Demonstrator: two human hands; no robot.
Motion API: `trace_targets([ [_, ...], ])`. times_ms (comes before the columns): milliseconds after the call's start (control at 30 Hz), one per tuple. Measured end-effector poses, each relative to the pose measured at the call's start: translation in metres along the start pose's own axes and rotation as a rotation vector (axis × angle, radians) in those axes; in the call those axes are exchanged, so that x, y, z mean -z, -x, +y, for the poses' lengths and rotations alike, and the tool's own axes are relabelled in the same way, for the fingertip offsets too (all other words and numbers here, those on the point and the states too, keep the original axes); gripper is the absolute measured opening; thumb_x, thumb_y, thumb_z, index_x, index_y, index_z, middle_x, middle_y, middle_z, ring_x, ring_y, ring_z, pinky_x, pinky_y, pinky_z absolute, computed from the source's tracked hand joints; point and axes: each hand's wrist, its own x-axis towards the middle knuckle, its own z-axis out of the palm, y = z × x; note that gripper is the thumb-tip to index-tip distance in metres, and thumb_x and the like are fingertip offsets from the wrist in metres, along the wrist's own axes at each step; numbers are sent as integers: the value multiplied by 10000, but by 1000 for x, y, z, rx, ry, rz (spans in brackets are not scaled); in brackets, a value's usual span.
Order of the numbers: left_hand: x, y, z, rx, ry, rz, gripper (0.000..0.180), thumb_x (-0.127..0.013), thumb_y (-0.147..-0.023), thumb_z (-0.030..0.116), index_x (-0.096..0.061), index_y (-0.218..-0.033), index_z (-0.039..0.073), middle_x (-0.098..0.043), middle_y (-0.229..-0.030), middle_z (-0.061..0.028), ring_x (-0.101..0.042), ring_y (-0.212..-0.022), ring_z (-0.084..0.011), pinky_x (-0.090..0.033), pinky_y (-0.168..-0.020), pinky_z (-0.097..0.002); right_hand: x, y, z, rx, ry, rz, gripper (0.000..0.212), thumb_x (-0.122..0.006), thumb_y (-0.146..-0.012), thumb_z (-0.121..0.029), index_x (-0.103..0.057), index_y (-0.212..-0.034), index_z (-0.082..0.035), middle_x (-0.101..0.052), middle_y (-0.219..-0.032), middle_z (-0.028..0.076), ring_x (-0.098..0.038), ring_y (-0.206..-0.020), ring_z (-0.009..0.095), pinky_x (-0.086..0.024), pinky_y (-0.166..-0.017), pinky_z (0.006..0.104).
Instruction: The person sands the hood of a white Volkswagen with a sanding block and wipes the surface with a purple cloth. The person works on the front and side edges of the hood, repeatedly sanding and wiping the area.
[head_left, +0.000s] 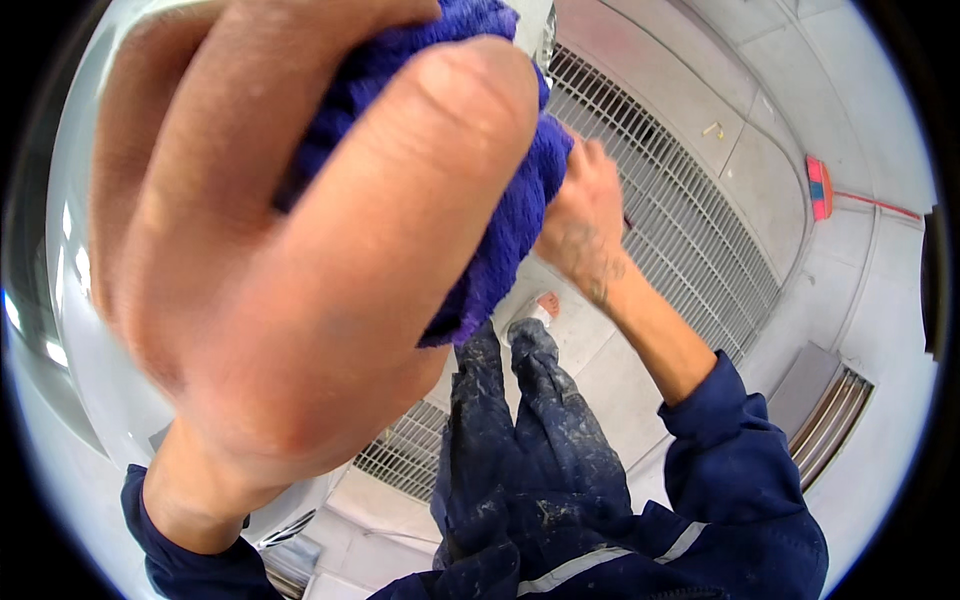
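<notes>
Very close to the camera, my left hand is closed on a purple fluffy cloth, with its fingers bent over it. Behind the cloth's right edge is my right hand, smaller in view, with marks on the wrist. Its fingers look curled, but the cloth partly covers them, and what they hold is hidden. A small dark tip shows beside that hand. To the left of my left hand curves a glossy white panel, like a vehicle's body, with bright reflections.
Metal floor grating runs behind my right arm, and more grating lies at lower left of my legs. A red and blue broom with a red handle rests at the far right. Below it is a slatted vent. A small yellow scrap lies on the floor.
</notes>
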Motion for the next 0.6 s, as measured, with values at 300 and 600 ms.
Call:
trace_targets([
  [300, -8, 2, 10, 58, 10, 106, 735, -910, -500, 53, -810, -1225, 119, -752, -1278, -136, -690, -1129, -355, -583, -968, -448, 1, 4, -3, -28, -77, 7, 480, -804, -903, -276, -723, -1320, -53, -613, -1332, 136, -597, -1027, 322, -479, -797, 464],
  [600, -9, 0, 15, 83, 16, 111, 715, -900, -511, 51, -808, -1217, 117, -748, -1282, -140, -681, -1132, -365, -575, -966, -453, 9, -4, 5, 18, 26, -76, 514, -814, -884, -295, -725, -1331, -56, -603, -1313, 125, -584, -1058, 314, -473, -796, 462],
])
